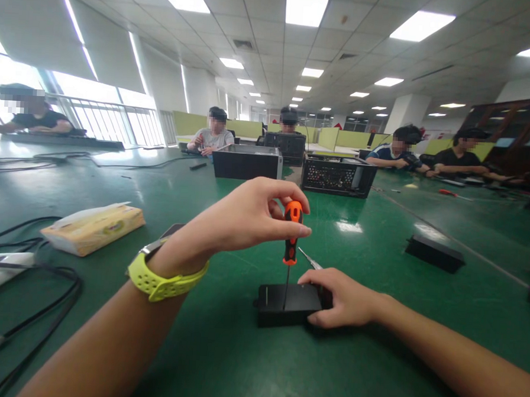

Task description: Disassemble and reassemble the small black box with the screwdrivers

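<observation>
My left hand (264, 216), with a yellow-green watch strap at the wrist, grips the upper handle of an orange and black screwdriver (290, 253). The screwdriver stands upright, and its shaft reaches down to the top of a small black box (272, 302). Whether the tip sits in a screw is too small to tell. On the green table, my right hand (337, 297) closes round the right end of that box, thumb on the near side and fingers on the far side. A thin metal tool (310, 258) lies just behind the right hand, its far end hidden.
A yellow tissue pack (94, 228) and black cables (59, 306) lie at left. Another black box (435, 253) rests at right. Two computer cases (248, 163) (337, 175) stand farther back. Several people sit round the table, and a red-handled screwdriver (448, 193) lies at far right.
</observation>
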Action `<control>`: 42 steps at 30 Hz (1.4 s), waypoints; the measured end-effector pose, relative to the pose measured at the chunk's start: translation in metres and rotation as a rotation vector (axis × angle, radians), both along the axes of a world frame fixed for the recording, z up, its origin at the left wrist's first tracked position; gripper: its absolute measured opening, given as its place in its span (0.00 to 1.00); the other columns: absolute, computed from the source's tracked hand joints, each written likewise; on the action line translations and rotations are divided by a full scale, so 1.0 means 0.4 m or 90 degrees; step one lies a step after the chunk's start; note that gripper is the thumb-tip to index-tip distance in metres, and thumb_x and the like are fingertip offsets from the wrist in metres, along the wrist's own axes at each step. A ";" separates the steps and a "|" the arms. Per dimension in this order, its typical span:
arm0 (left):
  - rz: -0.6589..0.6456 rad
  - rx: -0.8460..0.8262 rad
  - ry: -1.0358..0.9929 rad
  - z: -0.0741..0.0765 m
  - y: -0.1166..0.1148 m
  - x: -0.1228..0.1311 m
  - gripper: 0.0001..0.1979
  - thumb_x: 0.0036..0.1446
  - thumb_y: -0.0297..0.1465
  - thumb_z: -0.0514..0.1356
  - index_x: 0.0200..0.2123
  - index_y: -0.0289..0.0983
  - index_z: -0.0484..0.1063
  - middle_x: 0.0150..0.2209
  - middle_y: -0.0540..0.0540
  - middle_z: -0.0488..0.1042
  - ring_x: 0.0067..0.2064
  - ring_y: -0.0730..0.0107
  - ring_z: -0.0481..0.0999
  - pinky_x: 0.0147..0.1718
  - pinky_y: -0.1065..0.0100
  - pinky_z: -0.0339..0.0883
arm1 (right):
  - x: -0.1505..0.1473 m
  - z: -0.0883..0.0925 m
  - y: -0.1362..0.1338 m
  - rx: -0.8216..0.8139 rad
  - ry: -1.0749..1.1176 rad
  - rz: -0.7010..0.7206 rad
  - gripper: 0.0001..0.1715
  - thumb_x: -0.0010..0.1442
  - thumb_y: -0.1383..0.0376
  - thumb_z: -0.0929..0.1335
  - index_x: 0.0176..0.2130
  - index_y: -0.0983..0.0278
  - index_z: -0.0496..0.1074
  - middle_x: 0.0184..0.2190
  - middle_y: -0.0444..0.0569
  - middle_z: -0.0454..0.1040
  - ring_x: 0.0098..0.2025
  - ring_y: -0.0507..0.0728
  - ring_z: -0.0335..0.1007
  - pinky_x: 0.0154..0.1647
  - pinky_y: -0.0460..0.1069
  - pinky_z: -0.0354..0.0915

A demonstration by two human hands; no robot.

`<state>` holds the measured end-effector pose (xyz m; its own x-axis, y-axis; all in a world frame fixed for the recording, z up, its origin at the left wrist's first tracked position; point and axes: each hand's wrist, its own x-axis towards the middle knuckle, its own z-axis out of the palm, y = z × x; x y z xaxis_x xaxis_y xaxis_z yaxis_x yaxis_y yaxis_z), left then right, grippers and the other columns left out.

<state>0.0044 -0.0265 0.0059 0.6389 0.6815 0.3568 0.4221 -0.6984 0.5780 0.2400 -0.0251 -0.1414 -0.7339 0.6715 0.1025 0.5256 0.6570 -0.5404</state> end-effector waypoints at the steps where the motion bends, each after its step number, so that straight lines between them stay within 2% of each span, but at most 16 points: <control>1: -0.001 0.001 0.015 0.000 0.000 -0.001 0.12 0.51 0.36 0.66 0.37 0.36 0.74 0.24 0.54 0.70 0.24 0.80 0.66 0.21 0.79 0.59 | 0.000 0.000 0.000 -0.001 0.000 -0.001 0.25 0.48 0.59 0.73 0.46 0.63 0.70 0.32 0.43 0.70 0.31 0.52 0.64 0.31 0.45 0.59; 6: 0.006 0.020 0.051 -0.006 0.003 0.007 0.12 0.51 0.36 0.66 0.37 0.35 0.75 0.28 0.52 0.73 0.25 0.80 0.68 0.24 0.78 0.61 | -0.003 -0.002 -0.001 0.005 0.006 -0.003 0.25 0.48 0.59 0.74 0.45 0.63 0.70 0.33 0.43 0.71 0.32 0.52 0.65 0.32 0.45 0.59; 12: 0.019 0.022 0.039 -0.008 0.001 0.012 0.13 0.51 0.37 0.66 0.37 0.35 0.74 0.26 0.53 0.70 0.24 0.80 0.65 0.24 0.77 0.59 | -0.003 -0.002 -0.001 -0.002 0.005 0.003 0.25 0.48 0.59 0.73 0.45 0.63 0.70 0.31 0.42 0.69 0.30 0.51 0.63 0.30 0.45 0.58; 21: 0.013 0.041 0.053 -0.014 0.003 0.012 0.13 0.51 0.37 0.66 0.37 0.36 0.75 0.29 0.53 0.73 0.28 0.78 0.69 0.27 0.76 0.62 | -0.001 0.000 -0.002 -0.009 0.007 0.008 0.24 0.48 0.60 0.74 0.45 0.63 0.70 0.32 0.42 0.70 0.30 0.51 0.64 0.30 0.45 0.58; 27: 0.028 0.025 0.050 -0.014 0.000 0.014 0.16 0.49 0.40 0.67 0.37 0.36 0.74 0.28 0.52 0.73 0.28 0.76 0.69 0.25 0.75 0.62 | -0.002 0.006 -0.002 0.006 0.004 0.013 0.27 0.51 0.51 0.73 0.46 0.63 0.70 0.33 0.43 0.70 0.32 0.53 0.64 0.31 0.46 0.57; 32: 0.055 0.052 0.039 -0.016 -0.001 0.019 0.17 0.49 0.45 0.65 0.31 0.36 0.77 0.23 0.53 0.67 0.25 0.77 0.63 0.21 0.74 0.55 | -0.002 0.010 -0.002 0.003 0.004 0.013 0.28 0.52 0.49 0.72 0.46 0.63 0.70 0.33 0.44 0.70 0.32 0.53 0.64 0.31 0.46 0.57; 36: 0.035 0.062 0.067 -0.006 -0.006 0.012 0.14 0.54 0.41 0.62 0.37 0.37 0.78 0.26 0.51 0.72 0.27 0.76 0.67 0.23 0.75 0.58 | 0.000 0.007 -0.001 0.004 0.003 0.016 0.28 0.52 0.49 0.72 0.46 0.64 0.70 0.33 0.44 0.70 0.32 0.53 0.64 0.32 0.46 0.57; 42: 0.018 0.064 0.083 0.017 -0.021 -0.003 0.12 0.51 0.31 0.61 0.41 0.37 0.77 0.28 0.51 0.73 0.27 0.77 0.68 0.23 0.77 0.61 | 0.005 0.002 0.001 0.007 -0.002 0.011 0.30 0.51 0.48 0.72 0.47 0.64 0.70 0.35 0.45 0.71 0.34 0.54 0.65 0.33 0.46 0.58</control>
